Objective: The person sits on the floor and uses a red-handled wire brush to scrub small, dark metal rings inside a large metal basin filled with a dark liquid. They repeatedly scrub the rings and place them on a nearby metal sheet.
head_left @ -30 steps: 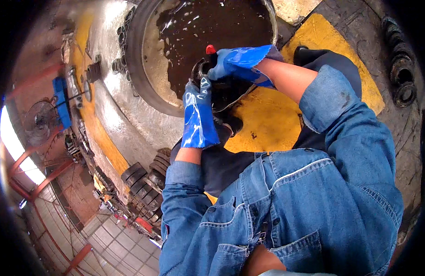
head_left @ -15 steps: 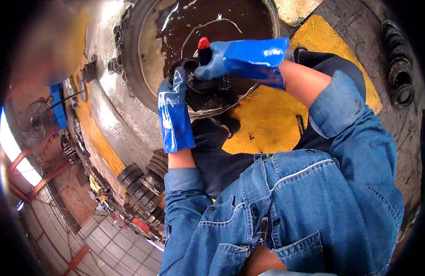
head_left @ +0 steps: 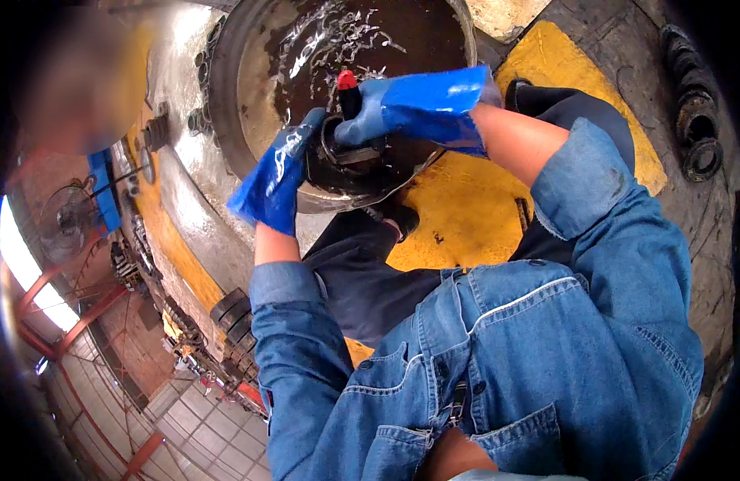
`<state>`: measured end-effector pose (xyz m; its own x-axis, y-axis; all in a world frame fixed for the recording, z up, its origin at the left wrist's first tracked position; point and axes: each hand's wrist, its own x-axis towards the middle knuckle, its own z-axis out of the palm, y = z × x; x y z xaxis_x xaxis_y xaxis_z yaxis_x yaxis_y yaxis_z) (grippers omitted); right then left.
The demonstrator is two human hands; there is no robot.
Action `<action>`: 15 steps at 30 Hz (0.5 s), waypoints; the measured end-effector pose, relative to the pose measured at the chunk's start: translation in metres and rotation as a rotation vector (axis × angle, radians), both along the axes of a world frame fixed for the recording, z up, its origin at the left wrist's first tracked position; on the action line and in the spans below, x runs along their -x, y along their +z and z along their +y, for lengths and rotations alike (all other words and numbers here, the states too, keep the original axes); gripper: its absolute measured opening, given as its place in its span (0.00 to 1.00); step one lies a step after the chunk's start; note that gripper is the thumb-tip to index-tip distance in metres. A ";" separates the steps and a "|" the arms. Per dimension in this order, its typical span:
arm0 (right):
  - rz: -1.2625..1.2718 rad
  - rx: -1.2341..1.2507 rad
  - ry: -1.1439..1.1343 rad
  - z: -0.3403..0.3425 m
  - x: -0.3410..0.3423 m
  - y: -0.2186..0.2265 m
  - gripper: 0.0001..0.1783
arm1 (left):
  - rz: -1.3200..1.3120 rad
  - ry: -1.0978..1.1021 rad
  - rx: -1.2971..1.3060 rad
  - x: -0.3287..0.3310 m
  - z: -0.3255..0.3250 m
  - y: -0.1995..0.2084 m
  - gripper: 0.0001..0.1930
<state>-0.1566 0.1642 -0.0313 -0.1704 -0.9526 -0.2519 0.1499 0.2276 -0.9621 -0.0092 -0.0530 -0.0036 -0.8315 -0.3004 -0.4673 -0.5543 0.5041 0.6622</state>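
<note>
In a blue rubber glove, my left hand is closed on the left side of a dark, wet, ring-shaped metal part, tilted over the basin. My right hand, also gloved in blue, grips a black-handled tool with a red end that points up and away. The tool's working end is hidden by my right hand and the ring. Both hands are over a big round metal basin of dark brown liquid, which is rippled and splashing beyond the tool.
Dark metal rings lie in a row on the floor at the far right. A yellow board lies between my legs. More stacked rings stand at the lower left, a fan beyond them. A blurred person is at upper left.
My left forearm has swung outward to the left, and the left glove is now tilted. The right hand and tool have shifted slightly left. The liquid's surface has become more broken.
</note>
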 end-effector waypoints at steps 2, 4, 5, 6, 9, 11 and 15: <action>0.047 -0.063 -0.001 0.002 0.002 -0.002 0.26 | -0.067 -0.131 0.041 0.019 -0.006 -0.002 0.27; 0.223 -0.101 -0.009 -0.013 -0.005 -0.025 0.26 | -0.131 -0.226 0.067 0.037 -0.015 -0.012 0.27; 0.444 -0.116 0.002 -0.020 -0.015 -0.034 0.23 | -0.156 -0.232 0.052 0.041 -0.021 -0.019 0.27; 0.543 -0.185 0.035 -0.021 -0.024 -0.026 0.22 | -0.181 -0.231 0.039 0.042 -0.026 -0.026 0.27; 0.644 -0.215 0.064 -0.019 -0.032 -0.027 0.19 | -0.198 -0.178 -0.025 0.043 -0.028 -0.042 0.27; 0.550 -0.250 0.109 -0.017 -0.032 -0.032 0.20 | -0.181 -0.118 -0.067 0.039 -0.026 -0.048 0.27; 0.374 -0.233 0.045 -0.015 -0.024 -0.034 0.24 | -0.143 0.022 -0.122 0.026 -0.018 -0.050 0.28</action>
